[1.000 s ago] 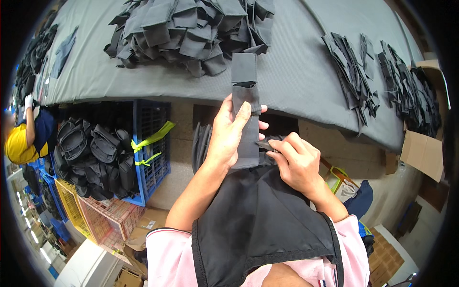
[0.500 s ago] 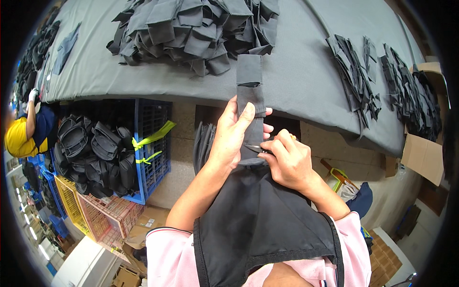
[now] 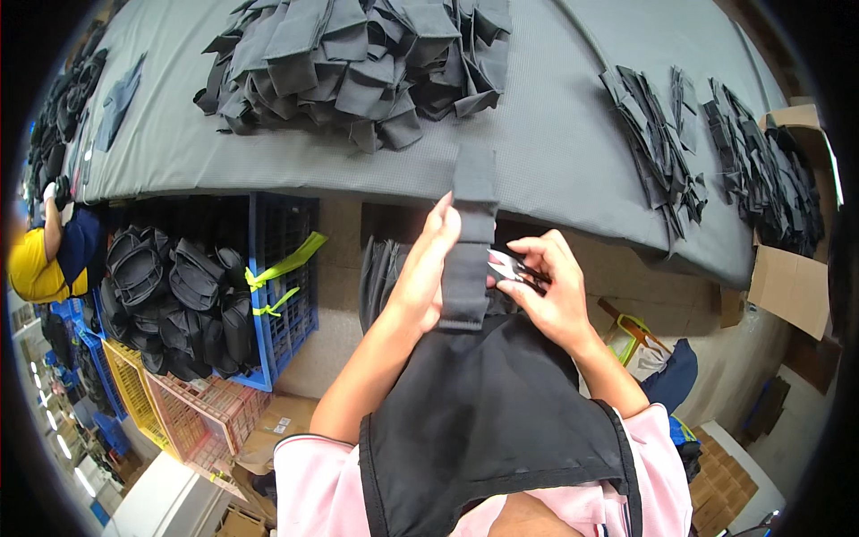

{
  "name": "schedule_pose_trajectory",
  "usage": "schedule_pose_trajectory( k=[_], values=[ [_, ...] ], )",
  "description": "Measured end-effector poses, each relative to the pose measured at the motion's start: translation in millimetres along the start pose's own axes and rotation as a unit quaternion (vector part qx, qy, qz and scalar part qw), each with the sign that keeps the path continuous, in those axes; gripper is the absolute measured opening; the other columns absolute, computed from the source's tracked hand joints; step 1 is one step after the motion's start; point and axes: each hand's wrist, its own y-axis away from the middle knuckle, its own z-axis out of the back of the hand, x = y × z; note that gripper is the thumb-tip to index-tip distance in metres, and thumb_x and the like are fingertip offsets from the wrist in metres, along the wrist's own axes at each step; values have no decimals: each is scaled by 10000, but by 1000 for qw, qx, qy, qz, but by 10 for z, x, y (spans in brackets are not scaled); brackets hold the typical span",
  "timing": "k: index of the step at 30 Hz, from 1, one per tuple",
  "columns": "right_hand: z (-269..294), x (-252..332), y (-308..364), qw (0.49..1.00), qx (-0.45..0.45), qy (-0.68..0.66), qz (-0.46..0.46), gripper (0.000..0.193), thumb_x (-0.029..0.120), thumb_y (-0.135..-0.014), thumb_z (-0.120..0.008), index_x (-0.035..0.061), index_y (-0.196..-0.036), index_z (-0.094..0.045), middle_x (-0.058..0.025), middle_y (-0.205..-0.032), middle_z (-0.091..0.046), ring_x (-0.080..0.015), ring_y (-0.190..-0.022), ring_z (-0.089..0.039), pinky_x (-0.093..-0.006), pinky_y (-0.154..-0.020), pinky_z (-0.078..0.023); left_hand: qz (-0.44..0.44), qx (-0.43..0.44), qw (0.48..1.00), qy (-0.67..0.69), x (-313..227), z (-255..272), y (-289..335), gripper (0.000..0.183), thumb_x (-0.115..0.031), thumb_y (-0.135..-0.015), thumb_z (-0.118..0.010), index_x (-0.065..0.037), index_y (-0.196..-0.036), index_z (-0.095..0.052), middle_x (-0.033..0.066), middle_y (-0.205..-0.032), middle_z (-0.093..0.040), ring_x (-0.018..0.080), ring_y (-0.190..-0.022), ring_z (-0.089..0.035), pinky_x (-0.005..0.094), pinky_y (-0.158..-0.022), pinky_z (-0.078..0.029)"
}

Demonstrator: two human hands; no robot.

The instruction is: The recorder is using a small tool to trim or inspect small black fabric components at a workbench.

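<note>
My left hand [image 3: 428,267] grips a dark grey fabric strip [image 3: 467,237] by its left edge, thumb side toward me. The strip stands lengthwise before my black apron, its far end over the table edge. Close to the strip's right side, my right hand [image 3: 557,291] is closed around thread snips [image 3: 508,267]. Their pale blades point left at the strip and look parted; whether they touch it I cannot tell. Part of the snips' dark handles is hidden in my palm.
A grey-covered table [image 3: 555,143] spans the far side, bearing a heap of dark fabric pieces [image 3: 349,67] and more bundles [image 3: 658,148] at right. Black pouches [image 3: 170,277] fill a blue crate [image 3: 268,295] at left. A cardboard box [image 3: 789,282] stands right. A person in yellow [image 3: 40,264] works far left.
The strip has been turned and drawn slightly toward me. My right hand has opened its grip a little, and the snips' blades now show more widely beside the strip.
</note>
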Motion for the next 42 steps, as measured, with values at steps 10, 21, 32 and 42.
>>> schedule_pose_trajectory(
  k=[10,21,32,42],
  values=[
    [-60,-135,-330,991,-65,22,119,142,-71,-729,-595,2,-845,-555,-65,-766,-458,-147,-664,-522,-250,-548,-454,-30,45,994,-96,189,-77,180,549,-96,-963,-398,-108,-1454,-152,160,-1188,-534,177,-862,-635,296,-710,-546],
    [-219,-94,-508,923,-109,-333,-161,79,159,-914,-568,91,-894,-531,81,-709,-443,10,-549,-365,-158,-451,-304,-6,26,992,-120,293,-5,256,520,-248,-946,-529,-74,-1292,-183,211,-1125,-556,269,-747,-667,332,-623,-566],
    [-88,-130,-558,822,135,-429,-350,146,171,-844,-654,72,-901,-563,-11,-791,-559,-59,-630,-525,-207,-507,-423,-389,113,641,-653,-103,-37,159,524,-442,-682,-745,52,-820,-638,186,-1345,-456,387,-1332,-284,486,-1066,-242],
    [175,11,41,1000,-27,0,-9,260,96,-772,-688,39,-999,-574,-86,-825,-633,-203,-655,-637,-290,-623,-484,-292,68,821,-486,103,278,97,638,-601,-750,-637,-34,-1042,-660,86,-1274,-536,327,-1343,-288,467,-1081,-178]
  ],
)
